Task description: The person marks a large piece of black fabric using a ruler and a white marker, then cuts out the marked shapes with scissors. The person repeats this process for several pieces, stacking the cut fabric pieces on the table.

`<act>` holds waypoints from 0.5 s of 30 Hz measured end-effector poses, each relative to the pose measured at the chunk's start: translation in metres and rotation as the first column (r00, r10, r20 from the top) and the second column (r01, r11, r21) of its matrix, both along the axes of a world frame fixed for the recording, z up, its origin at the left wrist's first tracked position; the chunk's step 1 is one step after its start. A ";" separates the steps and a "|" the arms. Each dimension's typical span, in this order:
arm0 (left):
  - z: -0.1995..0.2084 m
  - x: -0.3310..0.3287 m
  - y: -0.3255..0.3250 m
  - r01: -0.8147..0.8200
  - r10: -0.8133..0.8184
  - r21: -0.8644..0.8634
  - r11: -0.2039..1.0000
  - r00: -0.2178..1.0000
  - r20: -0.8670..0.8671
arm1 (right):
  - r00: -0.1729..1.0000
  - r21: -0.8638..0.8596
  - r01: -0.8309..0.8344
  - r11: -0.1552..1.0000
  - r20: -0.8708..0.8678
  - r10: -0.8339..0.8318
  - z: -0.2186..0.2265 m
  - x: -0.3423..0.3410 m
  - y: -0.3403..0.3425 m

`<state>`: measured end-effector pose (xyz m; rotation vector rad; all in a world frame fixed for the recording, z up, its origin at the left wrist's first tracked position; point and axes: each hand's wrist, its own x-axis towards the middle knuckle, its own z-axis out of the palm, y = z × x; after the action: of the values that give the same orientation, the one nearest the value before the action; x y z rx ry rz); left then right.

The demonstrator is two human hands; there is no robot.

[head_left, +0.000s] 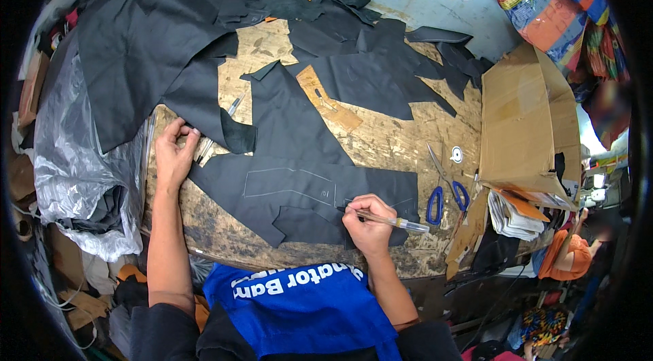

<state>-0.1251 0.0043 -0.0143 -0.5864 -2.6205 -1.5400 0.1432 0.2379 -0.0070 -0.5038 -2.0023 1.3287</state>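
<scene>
My right hand (371, 225) grips a clear-barrelled pen (407, 225), its tip at a black leather piece (292, 167) lying on the wooden table. Pale outlines and a small mark are drawn on that piece, left of the pen. At the table's left, my left hand (175, 153) is closed, with thumb and fingers pinched at the lower edge of a large black leather sheet (146, 48). Pens (205, 150) lie partly under that sheet beside my fingers. Scissors (445, 191) with blue handles rest right of the drawn piece. A tan template (326, 102) with a slot lies beyond it.
More black leather pieces (371, 69) cover the far part of the worn table (449, 123). An opened cardboard box (520, 116) stands at the right edge, near folded papers (517, 215). Clear plastic wrapping (75, 150) hangs at the left. A person in orange (566, 254) is farther right.
</scene>
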 end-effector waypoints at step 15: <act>-0.002 -0.002 0.001 0.006 -0.006 0.062 0.998 1.000 0.003 | 0.978 -0.098 0.137 0.986 -0.146 -0.151 0.053 0.008 -0.001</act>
<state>-0.1271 0.0052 -0.0160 -0.5880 -2.5651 -1.6193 0.1511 0.2366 0.0460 -0.5596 -1.7554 1.3287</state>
